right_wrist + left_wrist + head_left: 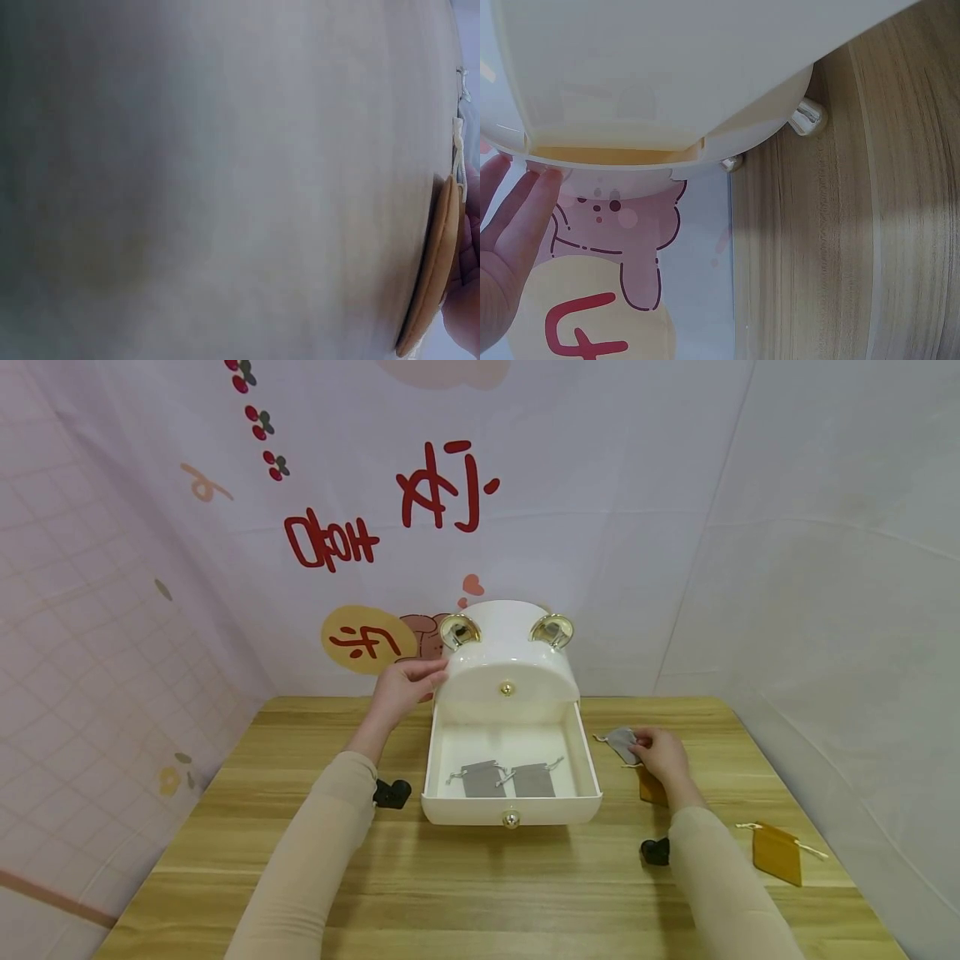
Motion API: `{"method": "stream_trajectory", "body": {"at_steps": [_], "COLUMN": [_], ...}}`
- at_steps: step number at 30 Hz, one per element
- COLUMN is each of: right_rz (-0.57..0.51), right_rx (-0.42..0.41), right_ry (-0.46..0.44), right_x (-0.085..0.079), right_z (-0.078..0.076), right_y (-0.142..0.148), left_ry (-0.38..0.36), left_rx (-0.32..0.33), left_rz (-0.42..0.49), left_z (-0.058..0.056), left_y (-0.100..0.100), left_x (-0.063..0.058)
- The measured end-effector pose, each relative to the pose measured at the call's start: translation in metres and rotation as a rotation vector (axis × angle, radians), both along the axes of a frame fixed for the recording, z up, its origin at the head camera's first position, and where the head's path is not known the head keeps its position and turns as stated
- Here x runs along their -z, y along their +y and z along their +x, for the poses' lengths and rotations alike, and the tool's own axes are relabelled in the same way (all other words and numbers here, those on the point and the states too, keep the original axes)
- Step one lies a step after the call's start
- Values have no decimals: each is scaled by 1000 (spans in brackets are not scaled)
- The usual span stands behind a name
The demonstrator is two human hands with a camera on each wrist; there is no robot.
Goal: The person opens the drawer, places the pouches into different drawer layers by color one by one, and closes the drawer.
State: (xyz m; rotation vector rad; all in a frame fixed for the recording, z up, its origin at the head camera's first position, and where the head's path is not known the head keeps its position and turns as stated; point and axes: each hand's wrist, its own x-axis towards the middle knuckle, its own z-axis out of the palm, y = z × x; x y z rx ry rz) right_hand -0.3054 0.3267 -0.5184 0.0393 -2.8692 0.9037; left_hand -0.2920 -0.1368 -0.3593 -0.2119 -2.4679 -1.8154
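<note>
A white storage box [506, 660] with gold-rimmed ears has its lower drawer [512, 811] pulled out. Two grey drawstring pouches lie inside, a left one [483, 780] and a right one [533, 781]. My left hand [401, 693] touches the box's upper left side, and the left wrist view shows its extended fingers [536, 202] against the white shell. To the right of the drawer, my right hand [663, 755] pinches another grey drawstring pouch [621, 745]. Partly under that hand is a mustard-yellow pouch [651, 787], its edge also showing in the right wrist view.
Another mustard pouch [777, 853] with pale cords lies toward the right edge of the wooden table [465, 902]. A printed cloth [615, 527] hangs behind the box. Black wrist devices stick out beside both sleeves, such as the left one [392, 794].
</note>
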Motion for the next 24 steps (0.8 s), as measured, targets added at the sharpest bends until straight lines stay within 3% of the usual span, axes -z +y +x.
{"method": "stream_trajectory", "body": {"at_steps": [16,24], "right_rz": [-93,-181], "right_rx": [109,171], "right_ry": [47,70], "right_x": [-4,-19], "right_z": [5,5], "right_y": [-1,-5], "left_ry": [7,2], "left_rx": [-3,2], "left_rz": [-9,6], "left_z": [0,1], "left_y": [1,0], "left_x": [0,-1]}}
